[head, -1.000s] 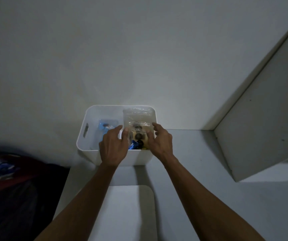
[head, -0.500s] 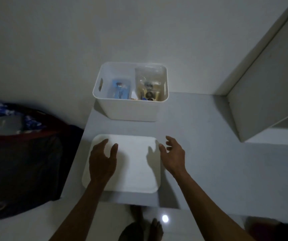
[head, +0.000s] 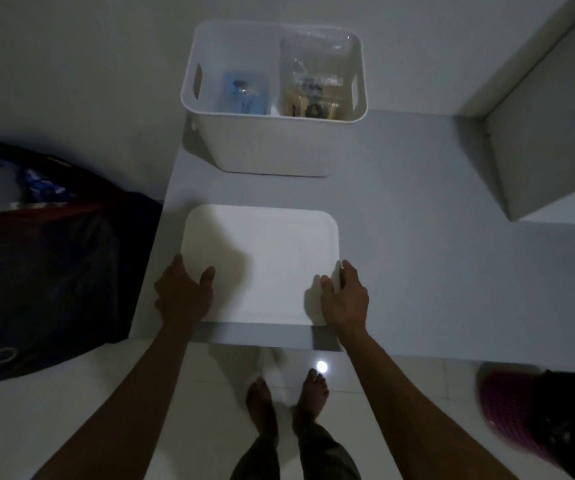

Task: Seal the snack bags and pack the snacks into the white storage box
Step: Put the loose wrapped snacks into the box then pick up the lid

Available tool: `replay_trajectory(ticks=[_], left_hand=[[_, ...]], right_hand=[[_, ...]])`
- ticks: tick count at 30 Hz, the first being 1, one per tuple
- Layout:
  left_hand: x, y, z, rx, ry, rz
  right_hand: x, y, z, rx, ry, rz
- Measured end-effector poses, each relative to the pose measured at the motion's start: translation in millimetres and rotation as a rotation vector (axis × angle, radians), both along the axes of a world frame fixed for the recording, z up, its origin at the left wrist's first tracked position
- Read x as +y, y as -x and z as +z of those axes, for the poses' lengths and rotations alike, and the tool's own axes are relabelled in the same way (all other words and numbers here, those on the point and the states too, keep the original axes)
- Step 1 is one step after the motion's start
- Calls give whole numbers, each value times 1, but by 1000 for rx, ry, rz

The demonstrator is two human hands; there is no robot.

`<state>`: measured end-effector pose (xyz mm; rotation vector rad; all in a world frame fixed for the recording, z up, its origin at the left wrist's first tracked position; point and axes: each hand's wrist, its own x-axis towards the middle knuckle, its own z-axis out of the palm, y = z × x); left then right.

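Both arms extended downward; left hand (head: 183, 295) grips left edge of white lid (head: 262, 265), right hand (head: 345, 296) grips right edge, thumbs on top; snack bags (head: 315, 81) upright inside white storage box (head: 272, 147), beyond lid on table (head: 400, 237)

The storage box (head: 272, 98) stands at the back of the table (head: 400, 237), with a blue snack bag (head: 246, 95) in its left half and a clear snack bag (head: 315, 81) in its right. The lid (head: 265, 258) lies flat in front, well apart, with the left hand (head: 184, 294) on its left edge and the right hand (head: 345, 296) on its right.

white box (head: 265, 147) (blue packet (head: 244, 98)), white lid (head: 265, 258)
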<state>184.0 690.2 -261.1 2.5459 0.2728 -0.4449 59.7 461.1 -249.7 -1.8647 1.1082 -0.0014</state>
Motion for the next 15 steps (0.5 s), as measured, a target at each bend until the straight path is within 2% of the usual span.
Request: replay_trajectory(ticks=[8,15], left_hand=[[11,-7,-7,-36,166,65],[18,11,15,-116,288,150]], right_hand=[[10,1,-3,-111,-147,-203],[14,16,11,-125,-184,-214]])
